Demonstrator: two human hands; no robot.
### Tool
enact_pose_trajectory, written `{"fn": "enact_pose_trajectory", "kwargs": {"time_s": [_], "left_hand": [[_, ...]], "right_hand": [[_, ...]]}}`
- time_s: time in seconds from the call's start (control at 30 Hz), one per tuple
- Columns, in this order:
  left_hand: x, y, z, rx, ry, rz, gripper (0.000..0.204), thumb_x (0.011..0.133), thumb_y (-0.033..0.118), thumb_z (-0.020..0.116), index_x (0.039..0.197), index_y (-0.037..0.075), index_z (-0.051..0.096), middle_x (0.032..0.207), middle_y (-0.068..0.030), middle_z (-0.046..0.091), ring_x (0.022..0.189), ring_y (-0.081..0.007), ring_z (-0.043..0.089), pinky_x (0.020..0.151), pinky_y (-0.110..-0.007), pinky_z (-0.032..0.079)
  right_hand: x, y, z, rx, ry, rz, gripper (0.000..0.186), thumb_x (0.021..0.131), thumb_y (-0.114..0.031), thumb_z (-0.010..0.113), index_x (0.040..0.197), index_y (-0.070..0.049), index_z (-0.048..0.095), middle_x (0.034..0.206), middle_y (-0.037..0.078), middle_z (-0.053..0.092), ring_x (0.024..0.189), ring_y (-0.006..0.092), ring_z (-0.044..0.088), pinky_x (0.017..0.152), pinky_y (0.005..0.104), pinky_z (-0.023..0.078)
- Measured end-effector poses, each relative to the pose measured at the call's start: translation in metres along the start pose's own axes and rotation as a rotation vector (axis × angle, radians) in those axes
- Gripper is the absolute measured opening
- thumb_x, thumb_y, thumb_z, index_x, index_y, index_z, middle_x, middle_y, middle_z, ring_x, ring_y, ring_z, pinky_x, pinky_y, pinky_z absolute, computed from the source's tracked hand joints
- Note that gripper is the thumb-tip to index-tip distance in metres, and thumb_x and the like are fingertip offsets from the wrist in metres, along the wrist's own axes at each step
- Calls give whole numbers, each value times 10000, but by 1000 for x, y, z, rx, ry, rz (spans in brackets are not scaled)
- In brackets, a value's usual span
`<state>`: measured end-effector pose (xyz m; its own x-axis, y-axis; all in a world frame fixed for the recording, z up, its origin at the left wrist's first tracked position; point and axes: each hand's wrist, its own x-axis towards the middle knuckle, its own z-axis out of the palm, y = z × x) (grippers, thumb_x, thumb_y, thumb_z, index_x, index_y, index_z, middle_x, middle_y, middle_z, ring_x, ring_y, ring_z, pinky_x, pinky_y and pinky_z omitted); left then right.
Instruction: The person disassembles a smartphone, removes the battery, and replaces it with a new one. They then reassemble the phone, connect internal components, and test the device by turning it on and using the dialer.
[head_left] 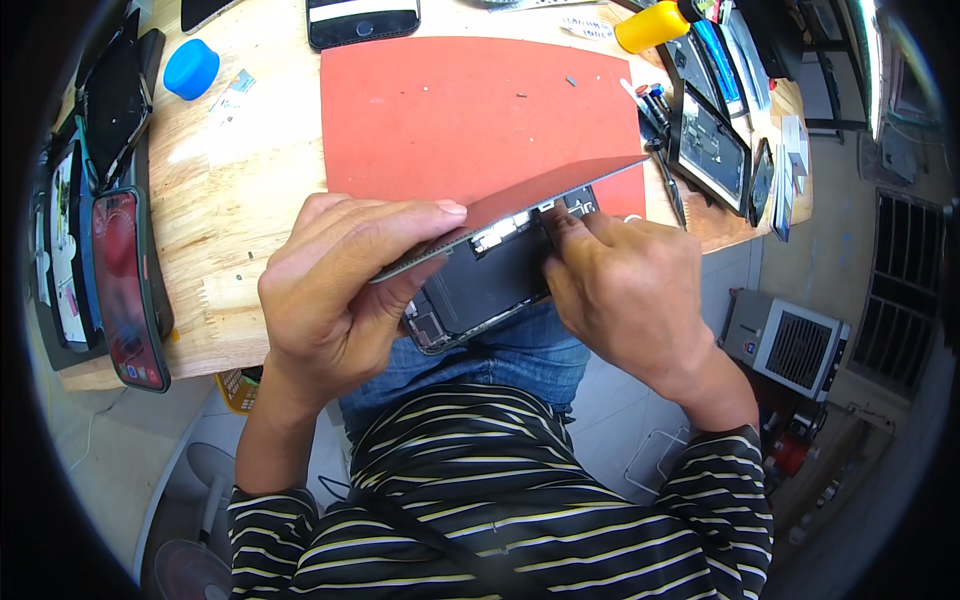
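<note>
An opened smartphone (490,290) is between my hands at the table's near edge, its dark battery and metal-covered parts showing. My left hand (345,275) grips the raised screen panel (540,188) between thumb and fingers, keeping it tilted up from the phone body. My right hand (630,280) is closed at the body's right end, its fingertips bent down among the inner parts near the upper edge. Whether those fingertips pinch a small part is hidden. Under and beyond the phone lies a red mat (450,110) with several tiny parts on it.
Phones stand along the left, including one with a lit red screen (120,270). A blue cap (191,69) and another phone (363,22) lie farther back. At right are a yellow bottle (652,27), tweezers (669,188) and opened devices (710,148).
</note>
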<state>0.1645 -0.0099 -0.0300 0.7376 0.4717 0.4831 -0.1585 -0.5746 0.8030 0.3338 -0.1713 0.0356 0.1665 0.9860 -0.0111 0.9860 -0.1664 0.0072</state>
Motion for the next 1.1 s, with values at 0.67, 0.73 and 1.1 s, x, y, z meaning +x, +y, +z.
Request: {"fn": "enact_pose_trajectory", "kwargs": {"time_s": [0.67,0.73,1.1], "left_hand": [[-1,-1,1,-12,15,-25,271,849,67,791,1118,40,766,933,-66,780,832,-201,723,787,-314,470],[-1,-2,0,-19,15,-25,269,850,69,790,1116,41,766,937,-64,781,833,-202,724,789,-316,470],[-1,-1,1,6,11,-12,261,854,102,789,1106,40,764,970,-69,786,848,-214,730,797,-325,473]], "right_hand": [[-7,21,14,617,79,247,376,822,9,605,1159,20,772,567,131,581,455,169,555,494,313,455],[-7,22,14,572,89,212,372,818,-3,621,1156,15,774,584,129,592,476,204,586,504,331,470],[-3,7,6,68,38,-19,400,816,-132,733,1192,3,742,626,70,595,532,218,624,500,363,486]]}}
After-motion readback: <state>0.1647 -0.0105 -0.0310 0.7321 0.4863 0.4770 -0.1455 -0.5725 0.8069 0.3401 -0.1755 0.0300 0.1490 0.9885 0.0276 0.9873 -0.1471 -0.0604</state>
